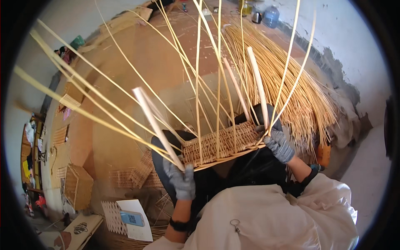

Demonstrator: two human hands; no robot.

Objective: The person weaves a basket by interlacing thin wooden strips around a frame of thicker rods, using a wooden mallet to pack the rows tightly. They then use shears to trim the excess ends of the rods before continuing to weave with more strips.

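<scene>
A basket-weaving workshop: a broad sheaf of pale rods (287, 79) spreads across the floor (143, 54) at two o'clock, woven panels (143, 168) lie at eight o'clock, and a part-woven wicker piece (226, 141) bristles with uprights (257, 83) at the centre.

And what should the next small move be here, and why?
Perhaps bend one rod around the post beside the right hand: rods rise unwoven from that corner, while the left hand holds the base at its other near corner, probably steadying it.

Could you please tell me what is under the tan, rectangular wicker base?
Black-trousered legs show past the near edge and ends of the wicker base; its underside and anything directly beneath are covered.
</scene>
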